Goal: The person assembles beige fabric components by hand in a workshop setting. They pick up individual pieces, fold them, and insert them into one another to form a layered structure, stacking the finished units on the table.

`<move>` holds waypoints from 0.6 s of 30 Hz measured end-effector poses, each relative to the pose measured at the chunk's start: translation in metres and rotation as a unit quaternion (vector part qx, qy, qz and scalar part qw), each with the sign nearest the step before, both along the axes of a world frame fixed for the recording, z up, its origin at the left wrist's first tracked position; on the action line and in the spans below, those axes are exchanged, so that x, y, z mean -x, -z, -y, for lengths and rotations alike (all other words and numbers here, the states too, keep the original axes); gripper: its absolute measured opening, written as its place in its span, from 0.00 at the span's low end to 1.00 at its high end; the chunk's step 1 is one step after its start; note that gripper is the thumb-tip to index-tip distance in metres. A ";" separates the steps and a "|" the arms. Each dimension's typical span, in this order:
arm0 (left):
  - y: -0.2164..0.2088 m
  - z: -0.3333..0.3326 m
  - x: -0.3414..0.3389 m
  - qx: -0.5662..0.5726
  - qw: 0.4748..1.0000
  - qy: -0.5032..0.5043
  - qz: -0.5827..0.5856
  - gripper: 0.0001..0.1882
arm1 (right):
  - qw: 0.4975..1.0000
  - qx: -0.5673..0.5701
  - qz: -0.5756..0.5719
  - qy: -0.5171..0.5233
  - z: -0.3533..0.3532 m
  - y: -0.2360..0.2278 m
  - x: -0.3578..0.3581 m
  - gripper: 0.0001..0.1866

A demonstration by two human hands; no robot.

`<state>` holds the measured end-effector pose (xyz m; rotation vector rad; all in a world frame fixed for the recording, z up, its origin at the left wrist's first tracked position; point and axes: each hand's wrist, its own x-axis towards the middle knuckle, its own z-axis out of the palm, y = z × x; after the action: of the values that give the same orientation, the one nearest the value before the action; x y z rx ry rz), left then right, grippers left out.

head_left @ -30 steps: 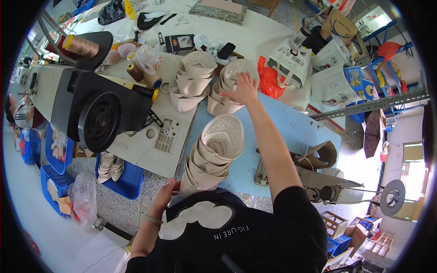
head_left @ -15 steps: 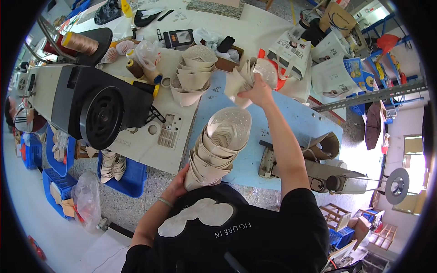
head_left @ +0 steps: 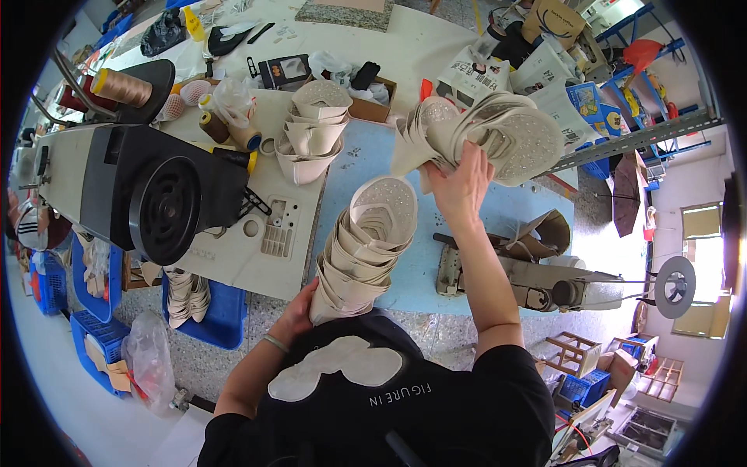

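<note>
My left hand [head_left: 298, 313] is closed round the lower end of a tall nested stack of cream perforated shoe uppers [head_left: 354, 268], which leans against my front at the table edge. Its rounded, dotted end faces up and away. Farther off to the right, my right hand [head_left: 461, 187] grips a second bundle of cream shoe uppers [head_left: 533, 148], fanned out and held above the blue work surface [head_left: 428, 214]. Part of that bundle hides my fingertips. A third, shorter stack of uppers [head_left: 311, 148] stands on the white table beyond the left-hand stack.
A black and grey sewing machine [head_left: 132, 191] fills the left side, with thread spools [head_left: 124, 86] behind it. Another machine [head_left: 529, 288] lies to the right. Bags [head_left: 471, 74] and a cardboard box [head_left: 373, 101] stand at the back. Blue bins [head_left: 222, 319] sit below on the left.
My right hand has raised its bundle of shoe uppers, which now spreads out to the right and shows more pieces. The left hand keeps its hold on the tall stack.
</note>
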<state>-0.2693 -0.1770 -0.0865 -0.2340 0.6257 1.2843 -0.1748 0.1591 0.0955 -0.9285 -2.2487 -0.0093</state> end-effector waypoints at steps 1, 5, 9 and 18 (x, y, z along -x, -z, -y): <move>-0.001 0.000 0.000 -0.001 1.000 -0.002 0.000 0.32 | 0.999 0.007 0.033 0.000 0.004 0.006 0.002 0.35; -0.007 -0.004 0.002 0.011 1.000 0.000 0.020 0.31 | 0.979 0.045 0.184 -0.080 0.036 0.109 -0.007 0.32; -0.003 -0.002 0.003 0.005 1.000 -0.011 0.028 0.29 | 0.913 0.265 0.224 -0.215 0.053 0.127 -0.010 0.32; -0.012 -0.009 0.003 0.002 0.998 -0.032 0.049 0.29 | 0.775 0.495 0.285 -0.270 0.045 0.113 0.005 0.47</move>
<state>-0.2725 -0.1677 -0.0746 -0.3207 0.5398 1.3259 -0.1795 0.1139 -0.0176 -0.7497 -3.0363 1.4602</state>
